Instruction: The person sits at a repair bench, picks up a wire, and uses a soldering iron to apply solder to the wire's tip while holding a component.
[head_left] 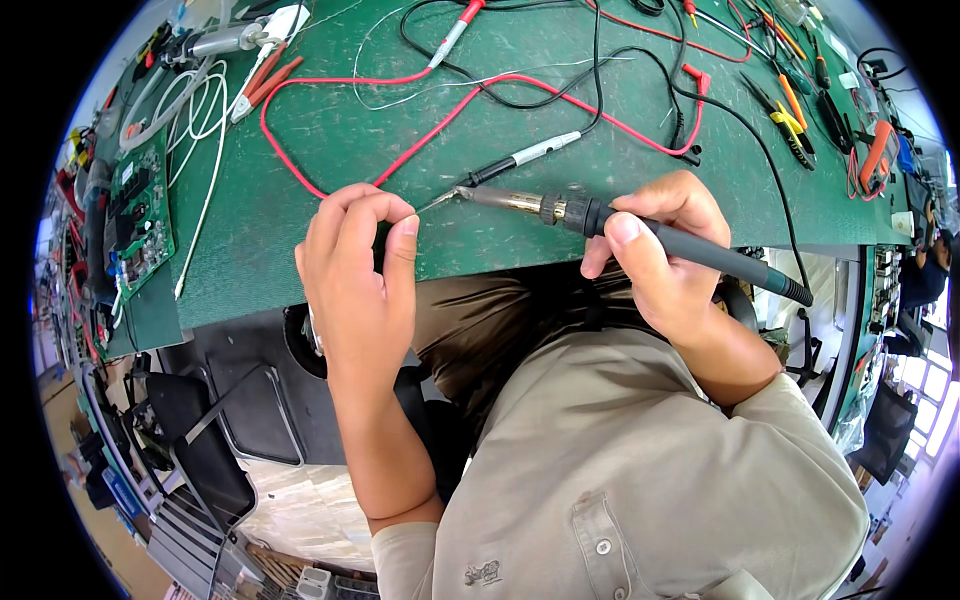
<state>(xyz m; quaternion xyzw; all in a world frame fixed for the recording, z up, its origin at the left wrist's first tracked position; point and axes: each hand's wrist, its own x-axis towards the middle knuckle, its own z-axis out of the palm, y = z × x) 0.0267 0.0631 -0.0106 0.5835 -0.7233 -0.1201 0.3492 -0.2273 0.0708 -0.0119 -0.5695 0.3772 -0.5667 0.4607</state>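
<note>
We've got the right hand (672, 245) wrapped round a soldering iron (577, 214), thumb and fingers closed on the dark handle, metal end pointing left over the green tabletop (262, 245) near its front edge. Left hand (350, 255): thumb and index narrow, pinching the end of a thin metal piece (436, 202) that slants up toward the iron's tip. Black-and-grey probe (528, 152) lies just beyond the iron, front end next to that tip; at this scale we can't tell whether the thin piece is its needle or separate wire, nor whether the iron touches it. Behind the hands, we note a red lead (428, 146) looping across the tabletop and a red-and-grey probe (455, 36) farther back. Circuit board (145, 225) and white cable (203, 215) at left, yellow-and-black pliers (789, 125) at far right.
</note>
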